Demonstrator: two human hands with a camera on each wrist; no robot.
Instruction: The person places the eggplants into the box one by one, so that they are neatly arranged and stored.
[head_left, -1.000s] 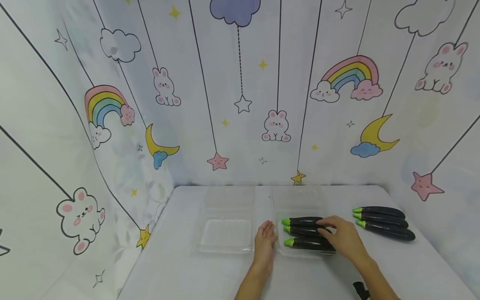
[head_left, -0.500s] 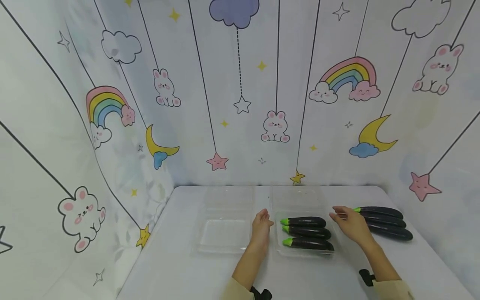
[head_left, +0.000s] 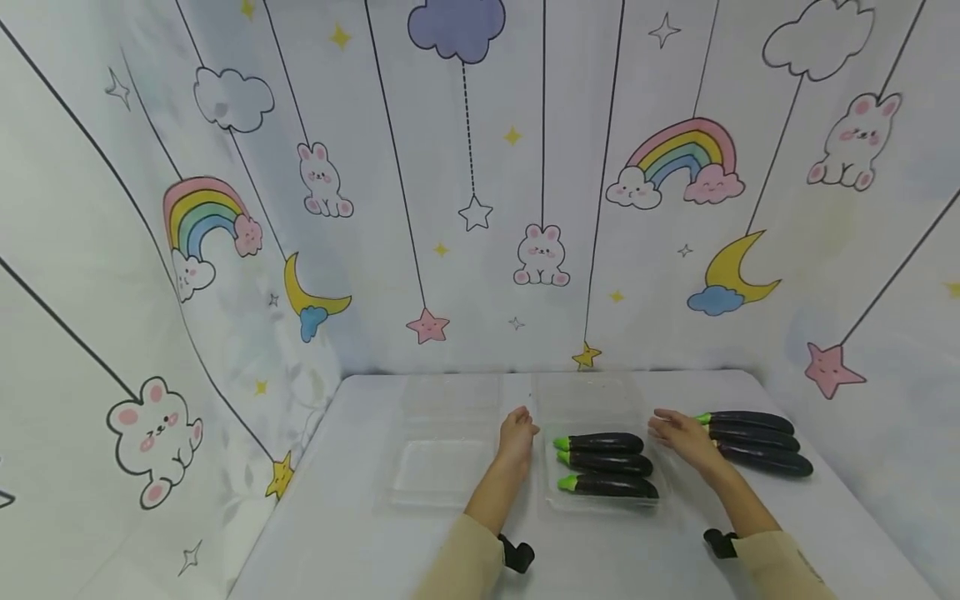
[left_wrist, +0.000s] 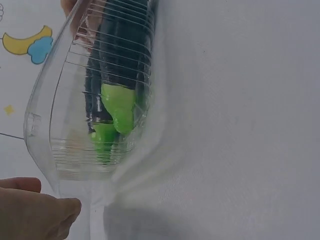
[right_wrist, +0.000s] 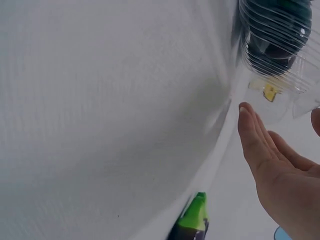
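Observation:
Three dark eggplants (head_left: 604, 464) with green stem ends lie side by side in a clear plastic box (head_left: 551, 502), its lid (head_left: 588, 396) folded back flat behind it. My left hand (head_left: 516, 442) is at the box's left side near the lid's hinge; in the left wrist view the hand (left_wrist: 40, 212) is by the box's corner, and contact is unclear. On the other side my right hand (head_left: 682, 435) hovers by the box's far right corner with fingers extended. The right wrist view shows that hand (right_wrist: 282, 167) holding nothing, close to the ribbed box wall (right_wrist: 280, 40).
Another clear box (head_left: 442, 471) with its lid (head_left: 452, 396) laid back stands to the left. More eggplants (head_left: 757, 437) lie on the white table at the right, just beyond my right hand. A patterned cloth wall (head_left: 480, 292) rises behind the table.
My right hand has left the eggplants in the box and moved right and back to the box's far corner. My left hand has shifted slightly farther back along the left side.

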